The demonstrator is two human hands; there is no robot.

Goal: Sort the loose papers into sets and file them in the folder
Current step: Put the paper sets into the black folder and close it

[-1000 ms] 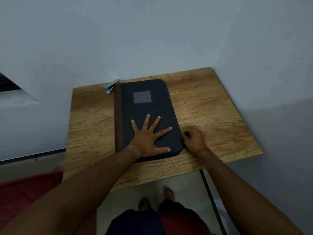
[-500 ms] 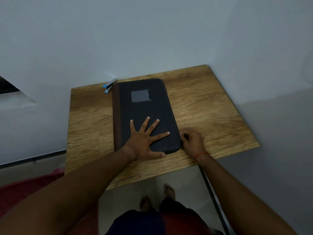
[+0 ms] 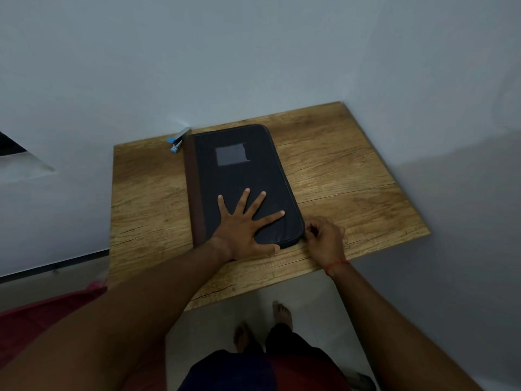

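A closed black zip folder [image 3: 242, 176] with a brown spine on its left and a grey patch on its cover lies on the wooden table [image 3: 344, 176]. My left hand [image 3: 245, 227] presses flat on the folder's near half, fingers spread and straight. My right hand [image 3: 324, 238] sits at the folder's near right corner with its fingers curled, pinching something small at the zip edge; the zip pull itself is too small to make out. No loose papers are in sight.
A blue and silver stapler [image 3: 177, 141] lies at the table's back left, beside the folder's far corner. Walls stand behind and to the right of the table. A red surface [image 3: 36, 328] is at lower left. My bare feet are on the floor below.
My right hand stays at the folder's near right corner with only a slight shift. My left hand keeps pressing on the cover. The view has drifted a little.
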